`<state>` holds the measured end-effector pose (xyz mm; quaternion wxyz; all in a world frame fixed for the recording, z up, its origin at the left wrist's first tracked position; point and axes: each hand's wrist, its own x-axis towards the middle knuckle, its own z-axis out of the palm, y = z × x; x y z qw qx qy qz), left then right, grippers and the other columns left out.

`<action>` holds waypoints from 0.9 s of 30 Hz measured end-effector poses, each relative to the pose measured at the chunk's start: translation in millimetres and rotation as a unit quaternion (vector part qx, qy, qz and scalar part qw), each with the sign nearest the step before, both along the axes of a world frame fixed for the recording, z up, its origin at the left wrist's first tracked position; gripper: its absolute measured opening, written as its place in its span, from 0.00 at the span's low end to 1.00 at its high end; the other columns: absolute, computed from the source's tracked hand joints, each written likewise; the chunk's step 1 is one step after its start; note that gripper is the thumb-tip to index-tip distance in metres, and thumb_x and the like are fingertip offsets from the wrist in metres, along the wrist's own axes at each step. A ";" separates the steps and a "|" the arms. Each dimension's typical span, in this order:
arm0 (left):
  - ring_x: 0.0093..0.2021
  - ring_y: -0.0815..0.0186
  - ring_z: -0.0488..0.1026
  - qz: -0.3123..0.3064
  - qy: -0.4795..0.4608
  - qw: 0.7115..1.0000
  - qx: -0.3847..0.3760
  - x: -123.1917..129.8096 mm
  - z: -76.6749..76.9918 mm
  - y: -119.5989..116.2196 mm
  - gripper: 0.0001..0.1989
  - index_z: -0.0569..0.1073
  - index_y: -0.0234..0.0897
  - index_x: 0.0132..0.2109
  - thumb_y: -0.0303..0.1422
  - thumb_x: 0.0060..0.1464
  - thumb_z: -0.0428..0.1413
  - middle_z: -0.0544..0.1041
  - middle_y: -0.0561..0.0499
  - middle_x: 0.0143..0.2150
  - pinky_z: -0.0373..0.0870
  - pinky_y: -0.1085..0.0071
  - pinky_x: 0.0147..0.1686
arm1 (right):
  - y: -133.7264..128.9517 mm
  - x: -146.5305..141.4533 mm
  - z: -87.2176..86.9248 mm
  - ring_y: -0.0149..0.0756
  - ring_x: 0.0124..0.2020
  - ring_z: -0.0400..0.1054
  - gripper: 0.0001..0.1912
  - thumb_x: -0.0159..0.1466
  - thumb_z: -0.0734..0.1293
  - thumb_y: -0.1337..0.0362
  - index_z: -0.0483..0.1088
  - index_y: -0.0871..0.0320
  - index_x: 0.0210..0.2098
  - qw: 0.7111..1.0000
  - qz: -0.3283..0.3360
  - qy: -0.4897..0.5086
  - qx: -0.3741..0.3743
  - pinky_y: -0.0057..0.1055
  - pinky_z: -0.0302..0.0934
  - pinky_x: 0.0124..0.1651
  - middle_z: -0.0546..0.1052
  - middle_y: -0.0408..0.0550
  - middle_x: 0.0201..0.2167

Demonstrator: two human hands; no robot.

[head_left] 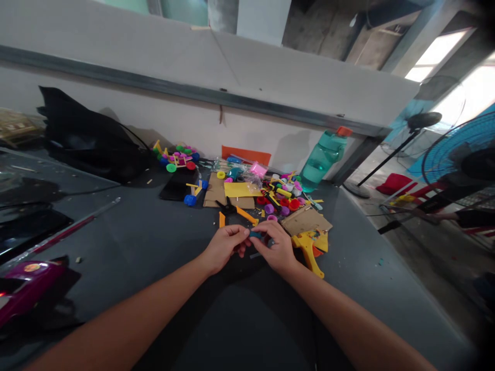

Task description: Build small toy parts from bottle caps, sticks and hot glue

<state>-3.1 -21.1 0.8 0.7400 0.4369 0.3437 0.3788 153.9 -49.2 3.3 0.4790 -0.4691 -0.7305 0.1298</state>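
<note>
A small teal-blue piece (255,234) is pinched between the fingers of my right hand (275,245), near the middle of the grey table. My left hand (227,246) is right beside it, thumb and fingers pressed together near the piece; what they grip, if anything, is too small to make out. Orange-handled pliers (230,208) lie just beyond my hands. To the right of my right hand is a yellow glue gun (309,250). Several coloured caps (284,202) are heaped behind my hands.
Cardboard pieces (305,221) and a yellow sheet (242,189) lie beyond my hands. A teal bottle (323,159) stands at the back right. A black phone (174,185), a black bag (85,139) and a purple object (31,288) are on the left.
</note>
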 end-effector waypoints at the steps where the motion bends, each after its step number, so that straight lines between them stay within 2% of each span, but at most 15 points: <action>1: 0.18 0.75 0.63 0.000 -0.001 1.000 0.000 0.0 0.1 0.0 0.14 0.70 0.32 0.26 0.40 0.45 0.59 0.71 0.53 0.22 0.60 0.77 0.18 | 0.2 0.2 0.2 0.35 0.35 0.67 0.07 0.57 0.66 0.66 0.71 0.54 0.36 1.000 -0.001 0.000 0.002 0.30 0.64 0.31 0.73 0.47 0.33; 5: 0.18 0.76 0.62 -0.003 -0.009 1.000 -0.005 -0.6 -0.1 0.3 0.13 0.70 0.33 0.26 0.39 0.45 0.60 0.71 0.53 0.23 0.60 0.76 0.18 | 1.2 1.5 0.5 0.36 0.37 0.68 0.07 0.58 0.66 0.65 0.72 0.53 0.37 1.000 -0.007 0.008 0.013 0.33 0.65 0.37 0.75 0.46 0.33; 14: 0.18 0.76 0.63 -0.012 -0.004 1.000 -0.001 -0.6 -3.5 1.6 0.11 0.70 0.33 0.27 0.37 0.46 0.60 0.71 0.54 0.23 0.60 0.76 0.20 | 1.2 1.9 0.5 0.36 0.37 0.68 0.08 0.58 0.66 0.66 0.73 0.52 0.37 1.000 0.004 0.017 0.011 0.35 0.64 0.39 0.76 0.46 0.32; 22: 0.19 0.75 0.64 -0.025 -0.009 1.000 -0.006 -0.1 -0.1 1.2 0.14 0.72 0.32 0.26 0.40 0.46 0.59 0.71 0.53 0.22 0.62 0.75 0.20 | 2.6 2.8 0.4 0.37 0.38 0.68 0.10 0.58 0.66 0.66 0.73 0.50 0.39 1.000 0.014 -0.004 0.021 0.38 0.63 0.43 0.76 0.45 0.33; 27: 0.20 0.75 0.64 0.013 -0.043 0.998 -0.041 -0.6 0.7 2.2 0.11 0.72 0.32 0.28 0.37 0.45 0.61 0.72 0.52 0.24 0.62 0.76 0.21 | 1.3 3.6 1.0 0.36 0.38 0.67 0.16 0.59 0.65 0.64 0.69 0.52 0.48 0.999 -0.012 0.029 -0.011 0.33 0.65 0.37 0.74 0.48 0.38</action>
